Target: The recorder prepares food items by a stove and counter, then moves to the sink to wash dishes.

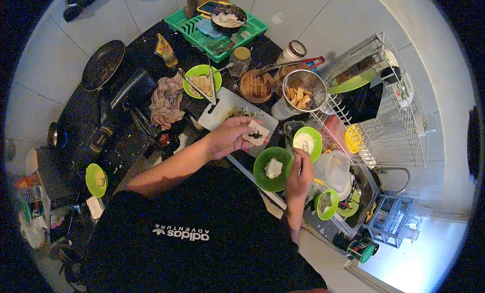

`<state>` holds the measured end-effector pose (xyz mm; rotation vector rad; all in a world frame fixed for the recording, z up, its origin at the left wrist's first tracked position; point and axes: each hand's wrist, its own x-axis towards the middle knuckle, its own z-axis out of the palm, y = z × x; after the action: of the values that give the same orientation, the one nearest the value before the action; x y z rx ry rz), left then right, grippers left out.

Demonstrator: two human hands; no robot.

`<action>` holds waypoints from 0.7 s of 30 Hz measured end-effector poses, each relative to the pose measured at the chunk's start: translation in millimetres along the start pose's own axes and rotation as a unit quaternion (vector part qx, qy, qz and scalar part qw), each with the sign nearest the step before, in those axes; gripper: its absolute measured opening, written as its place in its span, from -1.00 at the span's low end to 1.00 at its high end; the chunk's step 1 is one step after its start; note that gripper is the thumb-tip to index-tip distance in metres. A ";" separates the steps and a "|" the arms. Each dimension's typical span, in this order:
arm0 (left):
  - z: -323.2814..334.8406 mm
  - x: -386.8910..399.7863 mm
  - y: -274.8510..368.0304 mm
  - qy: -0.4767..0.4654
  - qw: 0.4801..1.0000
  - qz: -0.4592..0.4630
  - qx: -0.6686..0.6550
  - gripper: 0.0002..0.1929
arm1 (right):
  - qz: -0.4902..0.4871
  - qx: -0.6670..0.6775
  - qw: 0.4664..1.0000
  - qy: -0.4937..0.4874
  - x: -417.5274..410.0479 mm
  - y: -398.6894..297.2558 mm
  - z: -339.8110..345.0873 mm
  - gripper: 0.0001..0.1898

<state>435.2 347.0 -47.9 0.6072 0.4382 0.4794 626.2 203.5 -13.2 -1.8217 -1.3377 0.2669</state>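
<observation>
On my left hand (230, 138) lies a pale square wrapper (256, 133) with a dark filling at its middle, pinched at the edge by the fingers. My right hand (299, 175) is at the right rim of a green bowl (261, 181); its fingers are bent close together, and whether they grip the rim or a small utensil cannot be told. White folded pieces (273, 168) lie in that bowl. Just beyond, a lime bowl (317, 136) contains white powder (304, 142). A white cutting board (216, 113) with dark crumbs and a fork lies under and behind my left hand.
A lime bowl with pale pieces and tongs (213, 83) stands past the board. A strainer of fried strips (299, 97) is at the right, beside a wire dish rack (401, 141). Farther right is the sink (375, 190). A crumpled cloth (166, 100) and frying pan (103, 66) lie left.
</observation>
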 end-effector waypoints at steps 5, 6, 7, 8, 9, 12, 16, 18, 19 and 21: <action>5.5 0.8 0.7 0.011 1.000 0.015 -0.008 -0.57 | 0.128 -0.034 0.990 0.039 5.7 68.5 -3.4 -0.75; 4.9 3.2 -1.2 0.038 0.999 0.013 0.010 -0.55 | 0.132 -0.087 0.987 0.040 6.5 81.2 -1.6 -0.74; 7.7 3.4 -0.6 0.033 0.999 0.005 0.016 -0.55 | 0.140 -0.086 0.985 0.048 7.0 92.9 -0.4 -0.74; 11.8 3.2 0.8 0.031 0.999 0.007 0.018 -0.55 | 0.150 -0.133 0.979 0.038 7.0 104.7 0.8 -0.77; 13.5 3.8 1.3 0.032 0.999 0.013 0.020 -0.55 | 0.158 -0.178 0.971 0.023 7.2 115.8 3.7 -0.79; 18.5 7.7 -2.1 0.043 0.999 0.009 0.032 -0.57 | 0.140 -0.228 0.963 0.012 9.2 140.7 6.7 -0.78; 27.7 9.2 -10.9 0.041 0.998 0.033 0.017 -0.58 | 0.124 -0.266 0.956 -0.003 3.6 155.5 3.2 -0.78; 34.7 7.6 -14.4 0.058 0.997 0.039 0.017 -0.58 | 0.120 -0.265 0.956 -0.019 3.6 157.6 -1.6 -0.78; 37.8 6.2 -15.9 0.066 0.997 0.042 0.011 -0.58 | 0.121 -0.274 0.954 -0.031 5.8 155.0 -3.2 -0.78; 38.8 4.5 -22.4 0.073 0.996 0.055 -0.003 -0.58 | 0.162 -0.306 0.929 -0.131 10.6 148.1 -11.0 -0.76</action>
<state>465.5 316.5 -34.4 0.5946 0.5441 0.6328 738.8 195.6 -110.3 -2.6186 -1.3924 0.2953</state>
